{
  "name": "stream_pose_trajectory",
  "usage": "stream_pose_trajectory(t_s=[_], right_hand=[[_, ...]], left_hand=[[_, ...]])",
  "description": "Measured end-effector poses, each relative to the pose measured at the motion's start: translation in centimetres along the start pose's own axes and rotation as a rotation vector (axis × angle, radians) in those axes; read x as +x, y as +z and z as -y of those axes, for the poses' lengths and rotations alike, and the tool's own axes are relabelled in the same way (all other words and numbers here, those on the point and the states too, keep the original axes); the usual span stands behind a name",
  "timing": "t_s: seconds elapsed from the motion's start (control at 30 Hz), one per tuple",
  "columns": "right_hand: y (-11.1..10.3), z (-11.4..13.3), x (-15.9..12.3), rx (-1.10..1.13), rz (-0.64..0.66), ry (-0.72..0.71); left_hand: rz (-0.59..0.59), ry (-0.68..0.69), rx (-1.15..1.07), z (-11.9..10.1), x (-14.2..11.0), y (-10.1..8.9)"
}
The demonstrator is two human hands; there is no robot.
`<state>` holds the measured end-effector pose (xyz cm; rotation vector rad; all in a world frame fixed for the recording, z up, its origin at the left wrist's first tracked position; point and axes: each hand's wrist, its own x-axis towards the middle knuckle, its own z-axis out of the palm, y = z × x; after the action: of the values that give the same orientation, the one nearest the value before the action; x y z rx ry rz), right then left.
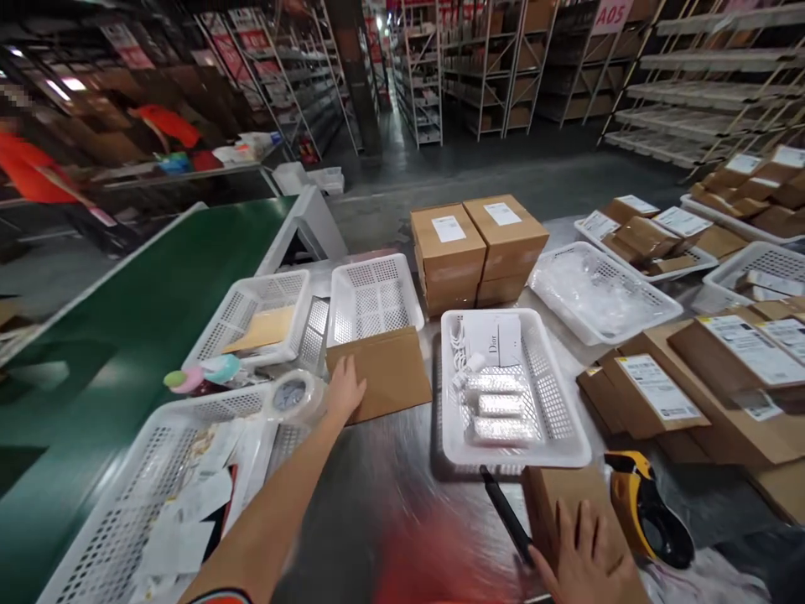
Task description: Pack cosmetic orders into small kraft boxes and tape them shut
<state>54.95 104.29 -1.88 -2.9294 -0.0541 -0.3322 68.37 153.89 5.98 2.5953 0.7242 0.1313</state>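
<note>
My left hand [345, 390] reaches forward and touches the left part of a flat piece of brown cardboard [396, 373], its thumb apart from the fingers. At the lower right, my right hand [588, 558] lies with spread fingers on a brown cardboard box [566, 491]. A black pen-like stick [506, 512] lies just left of that box. Between and beyond my hands stands a white basket [559, 403] holding several bubble-wrapped items [503, 407], a white card marked Dior [492, 337] and a white cable [459, 344].
A yellow-black tape dispenser [647, 512] sits right of my right hand. Clear tape [293, 394] and a basket of papers [119, 478] are left. Two labelled boxes [449, 247] stand behind. Labelled parcels [660, 394] pile up right; a green conveyor [163, 277] runs left. People in orange are farther back.
</note>
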Motion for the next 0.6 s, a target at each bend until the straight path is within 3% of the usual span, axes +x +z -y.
stream_pose_trajectory(t_s=[0.07, 0.17, 0.33, 0.47, 0.6], right_hand=[[0.9, 0.5, -0.2, -0.054, -0.023, -0.014], [1.7, -0.8, 0.2, -0.064, -0.025, -0.026], [0.9, -2.0, -0.4, 0.038, -0.032, 0.012], [-0.2, 1.8, -0.8, 0.301, -0.033, 0.006], [0.0, 8.8, 0.2, 0.702, 0.113, -0.051]], left_hand=[[0.015, 0.101, 0.069, -0.9, 1.5, 0.2], [0.012, 0.151, 0.163, -1.4, 2.2, 0.9], [-0.035, 0.255, 0.5, -0.9, 0.2, 1.4], [-0.071, 0.273, 0.307, -0.2, -3.2, -0.9], [0.06, 0.316, -0.044, 1.1, -9.8, -3.5]])
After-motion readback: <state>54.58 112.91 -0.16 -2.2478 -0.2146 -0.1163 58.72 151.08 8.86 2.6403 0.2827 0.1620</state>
